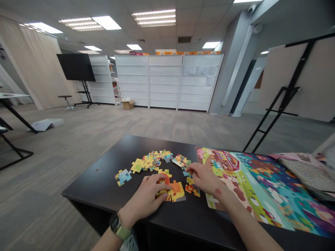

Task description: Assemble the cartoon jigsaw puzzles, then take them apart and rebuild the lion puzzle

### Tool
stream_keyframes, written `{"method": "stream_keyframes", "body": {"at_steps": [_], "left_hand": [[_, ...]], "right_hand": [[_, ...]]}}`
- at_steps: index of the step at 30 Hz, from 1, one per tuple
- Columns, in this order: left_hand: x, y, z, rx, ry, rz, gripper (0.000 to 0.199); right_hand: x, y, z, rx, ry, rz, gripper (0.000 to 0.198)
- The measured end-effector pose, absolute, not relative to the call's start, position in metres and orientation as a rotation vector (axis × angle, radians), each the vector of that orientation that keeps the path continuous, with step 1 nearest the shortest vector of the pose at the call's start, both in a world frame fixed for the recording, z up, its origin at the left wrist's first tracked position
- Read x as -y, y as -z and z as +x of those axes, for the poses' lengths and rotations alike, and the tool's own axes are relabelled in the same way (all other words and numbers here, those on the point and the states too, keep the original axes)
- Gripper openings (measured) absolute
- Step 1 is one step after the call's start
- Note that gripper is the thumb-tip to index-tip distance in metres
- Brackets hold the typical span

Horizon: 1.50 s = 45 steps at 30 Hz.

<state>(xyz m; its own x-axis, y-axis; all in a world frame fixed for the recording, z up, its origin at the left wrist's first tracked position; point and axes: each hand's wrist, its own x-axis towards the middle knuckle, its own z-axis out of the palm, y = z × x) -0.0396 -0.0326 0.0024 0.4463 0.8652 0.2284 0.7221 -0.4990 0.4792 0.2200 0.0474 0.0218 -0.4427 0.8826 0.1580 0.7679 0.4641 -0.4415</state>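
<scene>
On the dark table, my left hand (149, 193) has its curled fingers and thumb on a small group of joined yellow and orange jigsaw pieces (178, 191), covering part of it. My right hand (205, 177) is closed, its fingertips pinched at a blue-green jigsaw piece (186, 173) that they partly hide. Just below those fingertips lies an orange-and-yellow jigsaw piece (192, 189). A heap of loose yellow pieces (148, 161) spreads behind my left hand. Off to its left sits a blue-and-yellow piece (123, 177). More pieces (181, 160) lie behind, near my right fingertips.
Colourful picture sheets (246, 184) with cartoon animals cover the table's right side, under my right forearm. A patterned grey bag or cloth (309, 170) rests at the far right. Beyond the table stand a black-framed board stand (282, 99), white shelves (164, 82) and a screen (75, 67).
</scene>
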Motion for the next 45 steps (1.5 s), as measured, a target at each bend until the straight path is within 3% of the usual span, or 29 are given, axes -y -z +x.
{"method": "stream_keyframes", "body": {"at_steps": [5, 9, 17, 27, 36, 45], "left_hand": [[0.026, -0.001, -0.031, -1.414, -0.694, 2.321, 0.016], [0.022, 0.006, -0.022, -1.521, -0.772, 2.233, 0.013], [0.023, 0.008, -0.020, -1.544, -0.794, 2.202, 0.017], [0.038, 0.004, -0.021, -1.495, -0.772, 2.192, 0.012], [0.031, 0.000, -0.018, -1.442, -0.708, 2.252, 0.040], [0.039, 0.001, -0.024, -1.385, -0.652, 2.375, 0.036]], "right_hand": [[-0.051, -0.027, 0.237, 2.461, -0.614, -1.510, 0.011], [-0.047, -0.027, 0.236, 2.500, -0.613, -1.566, 0.035], [-0.048, -0.020, 0.236, 2.394, -0.834, -1.523, 0.046], [-0.048, -0.009, 0.207, 1.959, -1.224, -1.097, 0.031], [-0.047, 0.013, 0.186, 2.211, -0.620, -1.205, 0.027], [-0.056, 0.005, 0.208, 2.111, -0.265, -1.260, 0.021]]}}
